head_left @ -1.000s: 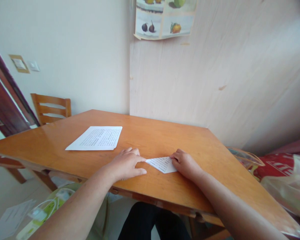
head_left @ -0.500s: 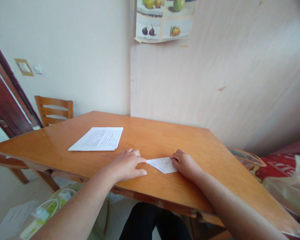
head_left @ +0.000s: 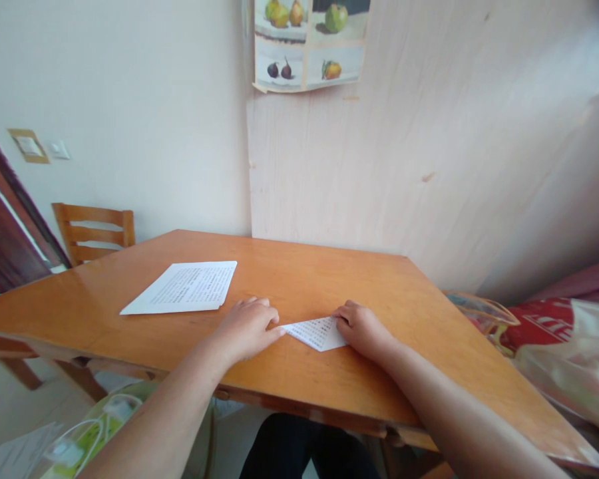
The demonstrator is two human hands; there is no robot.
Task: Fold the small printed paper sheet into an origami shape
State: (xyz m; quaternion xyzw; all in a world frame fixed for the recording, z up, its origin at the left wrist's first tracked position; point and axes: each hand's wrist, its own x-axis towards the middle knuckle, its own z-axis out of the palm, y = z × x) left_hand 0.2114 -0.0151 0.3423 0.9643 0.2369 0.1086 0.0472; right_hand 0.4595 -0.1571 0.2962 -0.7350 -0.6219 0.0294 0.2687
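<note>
The loosely open left hand [head_left: 249,327] touched the folded paper [head_left: 313,332] on the near side of the table [head_left: 304,276], the right hand [head_left: 363,328] curled over its right end, hold unclear, apparently mid-fold, next needing a firm crease.

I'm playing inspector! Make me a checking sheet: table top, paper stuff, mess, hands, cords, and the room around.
Surface: shiny brown wooden table.
Paper stuff: folded printed paper between the hands; printed sheets farther off, to the left.
Mess: plastic bags right of the table; loose paper low on the left.
Hands: left hand at the folded paper's left tip; right hand, fingers curled, on its right end.
Cords: white cord, looped, lower left; on the table top, nothing seen.
Room: chair at left; fruit pictures on the wall.
</note>
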